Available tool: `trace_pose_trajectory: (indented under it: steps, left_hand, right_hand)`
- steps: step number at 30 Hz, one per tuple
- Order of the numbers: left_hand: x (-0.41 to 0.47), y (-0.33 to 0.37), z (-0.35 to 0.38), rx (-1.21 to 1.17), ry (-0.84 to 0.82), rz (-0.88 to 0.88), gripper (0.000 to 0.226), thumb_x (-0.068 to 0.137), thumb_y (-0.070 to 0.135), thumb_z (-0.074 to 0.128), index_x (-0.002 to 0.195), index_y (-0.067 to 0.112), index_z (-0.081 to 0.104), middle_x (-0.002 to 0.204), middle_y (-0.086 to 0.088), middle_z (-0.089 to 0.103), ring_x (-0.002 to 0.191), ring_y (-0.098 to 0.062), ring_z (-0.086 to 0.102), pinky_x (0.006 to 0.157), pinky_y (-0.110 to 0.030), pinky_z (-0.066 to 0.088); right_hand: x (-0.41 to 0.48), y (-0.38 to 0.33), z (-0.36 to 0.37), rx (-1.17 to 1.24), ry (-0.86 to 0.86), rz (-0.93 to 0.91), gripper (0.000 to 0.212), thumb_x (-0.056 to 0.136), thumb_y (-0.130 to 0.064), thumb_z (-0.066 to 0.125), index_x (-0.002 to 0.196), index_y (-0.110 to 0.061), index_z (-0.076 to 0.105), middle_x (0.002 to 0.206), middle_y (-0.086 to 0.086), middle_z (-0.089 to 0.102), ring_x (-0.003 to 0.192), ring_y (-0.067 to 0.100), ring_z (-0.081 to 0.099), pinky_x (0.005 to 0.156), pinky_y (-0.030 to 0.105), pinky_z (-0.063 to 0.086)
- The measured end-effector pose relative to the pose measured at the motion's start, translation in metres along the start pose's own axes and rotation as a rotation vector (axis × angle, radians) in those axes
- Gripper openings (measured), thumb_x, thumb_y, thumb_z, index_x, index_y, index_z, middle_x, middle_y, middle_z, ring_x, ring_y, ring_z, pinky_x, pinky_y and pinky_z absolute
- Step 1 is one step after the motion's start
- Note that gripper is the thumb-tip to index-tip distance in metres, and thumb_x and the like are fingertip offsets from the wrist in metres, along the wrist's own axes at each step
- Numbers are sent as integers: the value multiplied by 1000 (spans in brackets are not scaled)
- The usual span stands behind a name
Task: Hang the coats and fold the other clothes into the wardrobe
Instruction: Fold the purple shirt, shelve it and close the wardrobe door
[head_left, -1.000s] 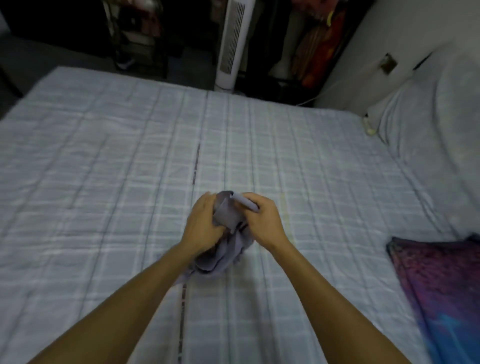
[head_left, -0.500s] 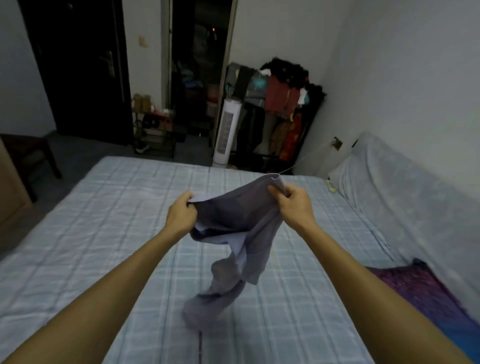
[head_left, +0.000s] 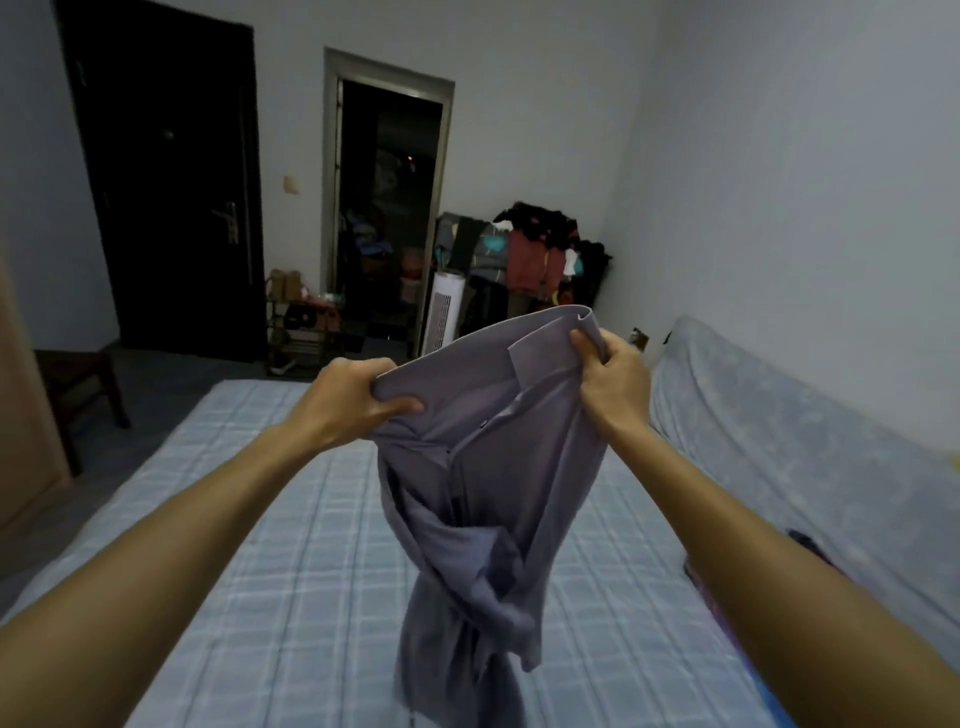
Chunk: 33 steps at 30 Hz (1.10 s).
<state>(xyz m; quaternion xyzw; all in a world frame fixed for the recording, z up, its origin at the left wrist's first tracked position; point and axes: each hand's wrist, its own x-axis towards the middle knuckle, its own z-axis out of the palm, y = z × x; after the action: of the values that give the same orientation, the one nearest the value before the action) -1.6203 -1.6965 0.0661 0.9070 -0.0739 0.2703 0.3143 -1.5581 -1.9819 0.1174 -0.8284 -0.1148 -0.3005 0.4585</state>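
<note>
Your left hand (head_left: 358, 400) and right hand (head_left: 613, 384) pinch the shirt (head_left: 483, 467) by its top, up above the bed (head_left: 291, 571). Its tail hangs twisted; lay it down so and you'll likely fold in creases.

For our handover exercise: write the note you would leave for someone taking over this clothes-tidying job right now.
Left hand grips the grey-purple garment at its top edge.
Right hand grips the same edge further along.
The garment hangs twisted over the bed, not yet folded.
Done: nothing folded or stored that shows.
Left: spread it, fold it, put it in the wardrobe.
</note>
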Motion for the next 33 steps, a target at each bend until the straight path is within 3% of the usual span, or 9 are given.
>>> trace_pose_trajectory:
  steps: [3,7,12,16,18,21,25,29,33]
  left_hand:
    - [-4,9,-19,144,-17,-44,8,74,27,73,70,26,66,64,7,65,63,-12,64,57,-30,50]
    - [-9,33,-40,61,197,-199,13,81,15,56,75,19,66,76,-4,67,73,-23,61,65,-33,50]
    - [-3,93,-35,-626,318,-501,20,94,26,47,87,13,61,82,-10,64,72,-25,62,63,-39,56]
    - [-10,116,-28,-426,424,-423,28,93,34,49,70,18,46,66,-1,49,63,-16,45,55,-28,36]
    - [-20,129,-27,-314,449,-319,27,90,43,56,78,18,58,74,5,60,65,-9,53,60,-27,43]
    - [-34,151,-20,-224,316,-231,44,78,60,63,95,19,64,90,2,68,81,-12,64,70,-31,51]
    - [-52,168,-15,88,-30,-161,79,53,70,70,113,24,48,99,4,63,87,-14,61,67,-28,48]
    - [-68,168,-7,240,-245,-156,98,45,58,82,126,36,30,110,7,59,95,-12,59,76,-36,52]
    - [-76,170,-6,205,-237,-163,69,69,33,75,124,26,35,111,0,58,96,-17,59,76,-36,51]
  right_hand:
    - [0,-12,-18,-76,13,-90,28,95,-46,48,94,-26,68,77,-5,64,71,15,56,60,27,34]
    - [4,-16,-46,-96,-4,-134,32,94,-48,48,100,-24,68,79,-4,61,73,13,53,61,26,31]
    - [6,-24,-68,-7,1,-187,36,94,-52,47,68,-27,52,60,-10,52,56,7,48,51,28,31]
    - [11,-16,-83,36,-8,-189,34,94,-51,47,73,-26,55,58,-13,49,56,4,48,52,28,32]
    - [14,-8,-87,61,-17,-186,37,93,-53,47,78,-23,60,61,-13,52,61,13,53,55,30,38]
    - [17,-1,-90,103,-40,-165,45,93,-55,45,81,-17,64,65,-7,57,63,15,55,57,31,42]
    - [19,6,-89,112,-70,-166,47,95,-54,41,73,-15,56,62,-3,56,57,12,52,50,29,36]
    - [19,18,-89,108,-131,-177,46,96,-54,37,76,-18,55,67,-2,60,62,15,56,52,30,38]
    - [12,17,-92,159,-167,-170,42,98,-51,32,84,-18,52,73,1,61,66,21,57,60,42,47]
